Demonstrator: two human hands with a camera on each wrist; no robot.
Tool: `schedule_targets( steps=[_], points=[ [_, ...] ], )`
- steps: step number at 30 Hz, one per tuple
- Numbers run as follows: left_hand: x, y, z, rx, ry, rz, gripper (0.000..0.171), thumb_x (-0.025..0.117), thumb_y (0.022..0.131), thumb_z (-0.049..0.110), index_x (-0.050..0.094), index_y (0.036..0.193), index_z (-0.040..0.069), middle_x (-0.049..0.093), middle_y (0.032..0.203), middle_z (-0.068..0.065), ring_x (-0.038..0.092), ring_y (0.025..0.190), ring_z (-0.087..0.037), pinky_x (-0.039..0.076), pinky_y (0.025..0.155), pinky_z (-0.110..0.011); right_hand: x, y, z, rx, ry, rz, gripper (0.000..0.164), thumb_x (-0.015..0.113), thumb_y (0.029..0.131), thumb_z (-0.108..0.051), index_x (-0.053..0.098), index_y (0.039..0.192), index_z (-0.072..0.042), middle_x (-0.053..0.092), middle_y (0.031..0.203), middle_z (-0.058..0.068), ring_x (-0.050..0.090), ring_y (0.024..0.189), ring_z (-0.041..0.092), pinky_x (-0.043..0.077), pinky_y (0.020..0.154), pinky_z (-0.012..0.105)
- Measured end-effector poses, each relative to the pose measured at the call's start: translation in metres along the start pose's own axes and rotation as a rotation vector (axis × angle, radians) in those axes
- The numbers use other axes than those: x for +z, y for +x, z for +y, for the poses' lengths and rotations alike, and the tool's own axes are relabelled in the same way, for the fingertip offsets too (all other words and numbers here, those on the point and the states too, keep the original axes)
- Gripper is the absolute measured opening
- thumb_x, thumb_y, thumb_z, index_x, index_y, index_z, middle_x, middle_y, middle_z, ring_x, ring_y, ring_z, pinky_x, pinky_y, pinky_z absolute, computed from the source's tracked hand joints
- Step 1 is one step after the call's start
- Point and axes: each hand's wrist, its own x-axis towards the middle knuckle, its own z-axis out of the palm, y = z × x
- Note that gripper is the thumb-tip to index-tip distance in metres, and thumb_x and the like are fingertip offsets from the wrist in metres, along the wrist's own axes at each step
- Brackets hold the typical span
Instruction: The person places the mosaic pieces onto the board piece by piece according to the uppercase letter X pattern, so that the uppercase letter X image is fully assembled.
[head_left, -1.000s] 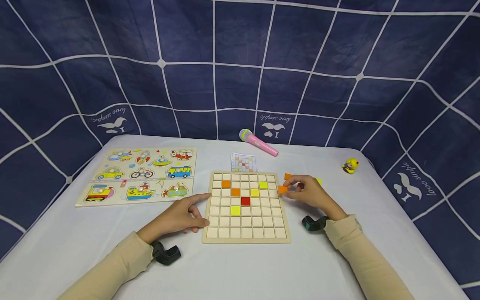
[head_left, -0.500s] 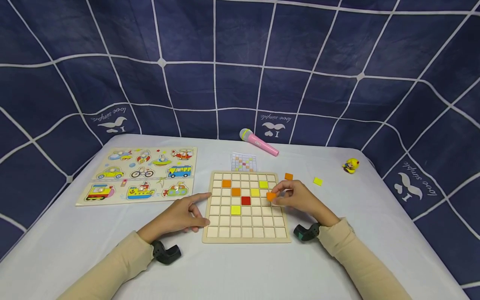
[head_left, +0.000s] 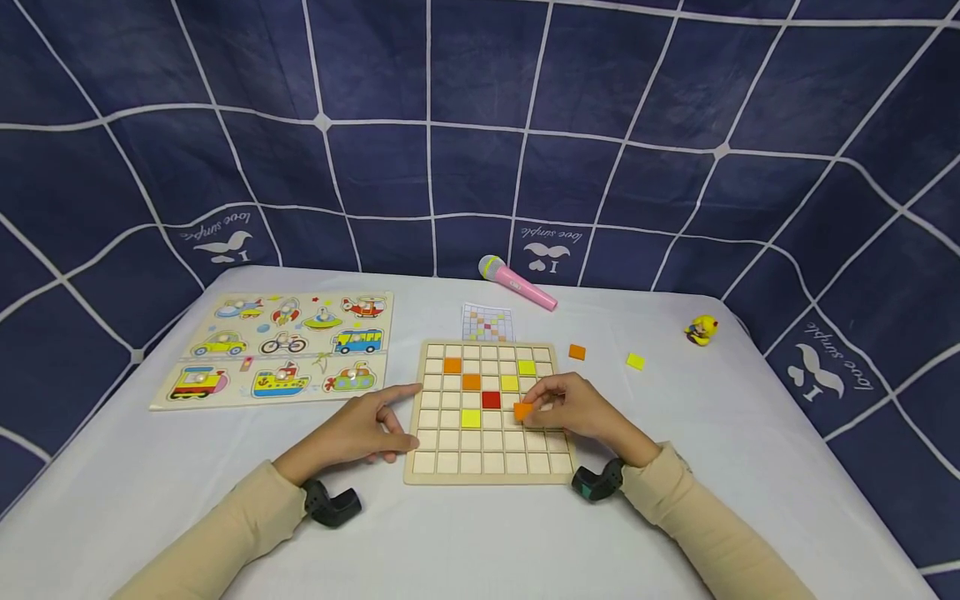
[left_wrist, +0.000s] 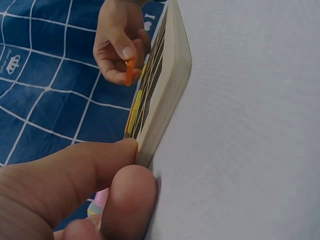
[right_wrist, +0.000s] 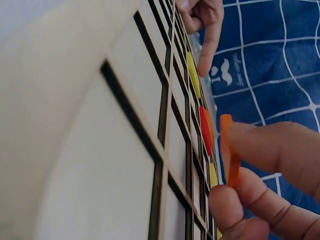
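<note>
A wooden grid board (head_left: 491, 479) lies flat in the middle of the table, with orange, yellow and red square tiles set in some cells. My right hand (head_left: 577, 408) pinches an orange tile (head_left: 521, 412) over the board's right half, just right of and below the red tile (head_left: 491, 400). In the right wrist view this pinched tile (right_wrist: 230, 155) stands on edge between thumb and fingertips, apart from the grid. My left hand (head_left: 363, 429) touches the board's left edge with an outstretched index finger and thumb, its other fingers bent beneath.
A loose orange tile (head_left: 577, 352) and a yellow tile (head_left: 636, 362) lie right of the board. Behind it are a printed pattern card (head_left: 487, 323) and a pink toy microphone (head_left: 525, 289). A vehicle puzzle (head_left: 281, 400) lies left, a small yellow figurine (head_left: 702, 330) far right.
My right hand has carried the orange tile leftward and nearer to me, from beside the board to over its grid. My left hand has stayed at the board's edge.
</note>
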Motion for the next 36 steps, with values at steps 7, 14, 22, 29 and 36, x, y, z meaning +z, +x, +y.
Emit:
schedule_targets(
  steps=[7, 14, 22, 29, 36],
  points=[
    [0.0, 0.0, 0.001, 0.008, 0.001, -0.006, 0.086, 0.089, 0.09, 0.017, 0.046, 0.162, 0.001, 0.07, 0.081, -0.005, 0.068, 0.06, -0.018, 0.048, 0.05, -0.028, 0.01, -0.002, -0.004, -0.062, -0.161, 0.034, 0.017, 0.09, 0.085, -0.008, 0.08, 0.099, -0.006, 0.07, 0.087, -0.003, 0.053, 0.071, 0.015, 0.042, 0.067, 0.025],
    [0.0, 0.0, 0.001, 0.005, 0.004, -0.005, 0.086, 0.089, 0.09, 0.017, 0.046, 0.162, 0.001, 0.07, 0.082, -0.005, 0.068, 0.06, -0.018, 0.048, 0.05, -0.027, 0.016, -0.004, -0.006, -0.093, -0.202, 0.059, 0.016, 0.091, 0.085, -0.006, 0.08, 0.097, -0.007, 0.065, 0.083, -0.003, 0.051, 0.073, 0.015, 0.038, 0.067, 0.025],
    [-0.001, 0.0, 0.0, 0.006, 0.007, -0.007, 0.086, 0.089, 0.089, 0.017, 0.046, 0.162, 0.002, 0.07, 0.082, -0.005, 0.069, 0.061, -0.02, 0.049, 0.051, -0.028, 0.019, -0.003, -0.007, -0.098, -0.224, 0.073, 0.019, 0.091, 0.086, -0.006, 0.082, 0.102, -0.005, 0.064, 0.083, -0.003, 0.053, 0.076, 0.015, 0.042, 0.069, 0.025],
    [-0.001, 0.0, 0.0, 0.002, 0.003, -0.009, 0.086, 0.089, 0.089, 0.017, 0.046, 0.162, 0.002, 0.07, 0.082, -0.005, 0.069, 0.062, -0.019, 0.051, 0.051, -0.029, 0.021, -0.004, -0.008, -0.102, -0.239, 0.082, 0.02, 0.092, 0.086, -0.008, 0.084, 0.104, -0.005, 0.063, 0.083, -0.004, 0.051, 0.072, 0.014, 0.041, 0.066, 0.024],
    [-0.001, 0.0, 0.0, 0.005, 0.008, -0.007, 0.086, 0.089, 0.089, 0.016, 0.046, 0.162, 0.001, 0.07, 0.082, -0.004, 0.068, 0.062, -0.019, 0.051, 0.051, -0.029, 0.019, -0.003, -0.005, -0.109, -0.236, 0.065, 0.023, 0.093, 0.086, -0.01, 0.083, 0.106, -0.004, 0.064, 0.084, -0.003, 0.051, 0.072, 0.014, 0.041, 0.066, 0.024]
  ],
)
